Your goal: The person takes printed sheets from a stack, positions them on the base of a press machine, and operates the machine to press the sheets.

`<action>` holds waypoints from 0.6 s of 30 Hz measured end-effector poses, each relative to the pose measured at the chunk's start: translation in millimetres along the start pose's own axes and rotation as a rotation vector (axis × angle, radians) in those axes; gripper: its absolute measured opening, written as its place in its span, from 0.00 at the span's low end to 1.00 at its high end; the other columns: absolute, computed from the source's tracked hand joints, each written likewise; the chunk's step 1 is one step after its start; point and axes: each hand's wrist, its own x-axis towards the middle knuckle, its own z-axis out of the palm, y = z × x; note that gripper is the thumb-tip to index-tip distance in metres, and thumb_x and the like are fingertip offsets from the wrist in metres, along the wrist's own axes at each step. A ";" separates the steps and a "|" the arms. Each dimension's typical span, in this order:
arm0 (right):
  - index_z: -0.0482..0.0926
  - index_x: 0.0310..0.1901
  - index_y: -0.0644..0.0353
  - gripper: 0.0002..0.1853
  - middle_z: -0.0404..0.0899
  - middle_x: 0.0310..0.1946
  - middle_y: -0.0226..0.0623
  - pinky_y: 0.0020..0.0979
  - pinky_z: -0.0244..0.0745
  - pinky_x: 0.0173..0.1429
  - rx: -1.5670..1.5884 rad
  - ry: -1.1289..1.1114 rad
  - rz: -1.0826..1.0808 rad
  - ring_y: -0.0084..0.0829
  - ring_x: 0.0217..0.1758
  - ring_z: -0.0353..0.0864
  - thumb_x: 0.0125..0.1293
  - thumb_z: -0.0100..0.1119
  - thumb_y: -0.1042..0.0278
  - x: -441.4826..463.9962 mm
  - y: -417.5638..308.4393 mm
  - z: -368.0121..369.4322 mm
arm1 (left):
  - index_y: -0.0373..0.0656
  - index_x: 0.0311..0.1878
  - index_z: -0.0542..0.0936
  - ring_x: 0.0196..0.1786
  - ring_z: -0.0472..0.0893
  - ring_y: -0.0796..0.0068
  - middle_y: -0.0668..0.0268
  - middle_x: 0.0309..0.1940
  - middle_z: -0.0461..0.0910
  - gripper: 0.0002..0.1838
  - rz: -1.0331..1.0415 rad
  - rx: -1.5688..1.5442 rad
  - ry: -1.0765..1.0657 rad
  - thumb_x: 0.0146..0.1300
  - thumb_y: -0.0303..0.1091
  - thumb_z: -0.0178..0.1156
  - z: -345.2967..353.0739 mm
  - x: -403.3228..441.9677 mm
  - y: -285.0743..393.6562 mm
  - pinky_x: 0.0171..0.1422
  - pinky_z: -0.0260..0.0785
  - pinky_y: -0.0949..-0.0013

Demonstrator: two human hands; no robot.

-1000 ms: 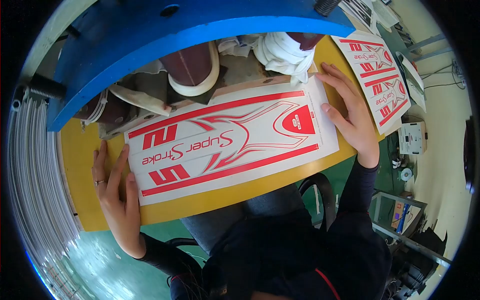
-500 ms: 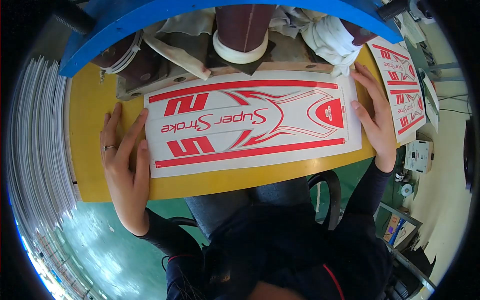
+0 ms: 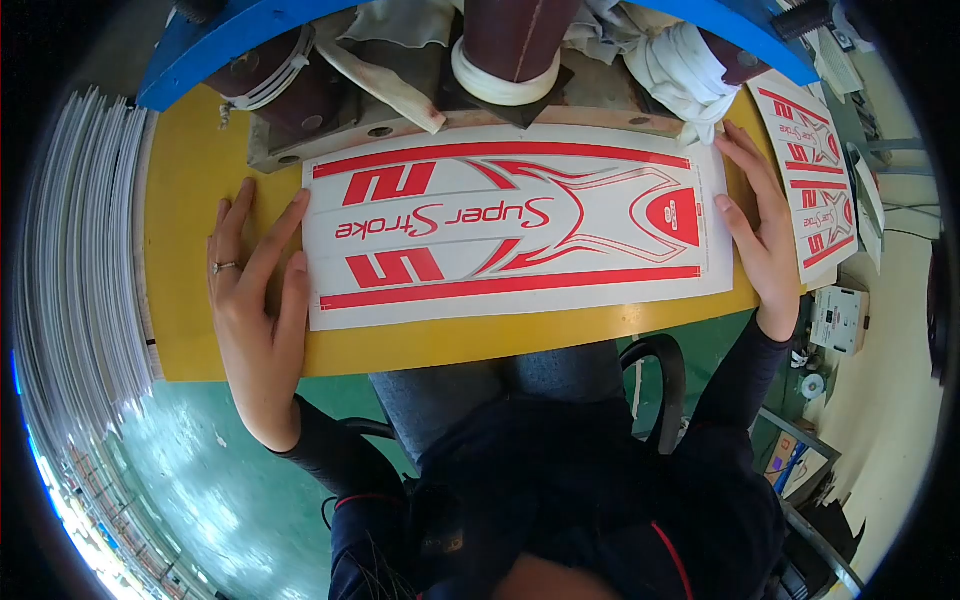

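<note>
A white printed sheet (image 3: 590, 275) with red stripes and upside-down "Super Stroke S2" lettering lies flat on the yellow table (image 3: 190, 330). At its left edge rests my left hand (image 3: 255, 300), fingers spread, with a ring on one finger. The index finger and thumb touch or nearly touch that edge. My right hand (image 3: 765, 235) lies along the sheet's right end, its fingers stretched and apart. Neither hand grips anything. The far edge of the sheet lies close against a metal press plate (image 3: 400, 140).
Above the plate stand a blue curved press frame (image 3: 240, 45) and dark red columns (image 3: 515, 40) wrapped with white cloth (image 3: 680, 75). Tall stacked sheets (image 3: 80, 260) stand at the left. More printed sheets (image 3: 820, 190) lie at the right. A black chair armrest (image 3: 672, 390) is below.
The whole view has shifted slightly, so table, sheet and press appear a little higher and further right. Both hands keep their places at the sheet's ends.
</note>
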 end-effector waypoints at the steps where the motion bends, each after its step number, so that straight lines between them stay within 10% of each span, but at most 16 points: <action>1: 0.76 0.68 0.57 0.26 0.69 0.75 0.48 0.42 0.57 0.81 -0.003 0.000 0.000 0.47 0.81 0.63 0.69 0.59 0.64 -0.1 -0.2 0.1 | 0.51 0.63 0.85 0.79 0.63 0.41 0.49 0.74 0.71 0.21 0.000 0.003 -0.001 0.70 0.31 0.55 0.1 -0.1 -0.1 0.82 0.53 0.45; 18: 0.75 0.69 0.59 0.27 0.67 0.76 0.48 0.41 0.55 0.82 0.003 -0.013 0.004 0.46 0.81 0.62 0.69 0.59 0.66 -1.3 3.1 0.1 | 0.52 0.62 0.85 0.78 0.65 0.40 0.49 0.73 0.72 0.21 -0.010 -0.030 0.015 0.68 0.30 0.57 -1.9 0.8 1.4 0.80 0.56 0.45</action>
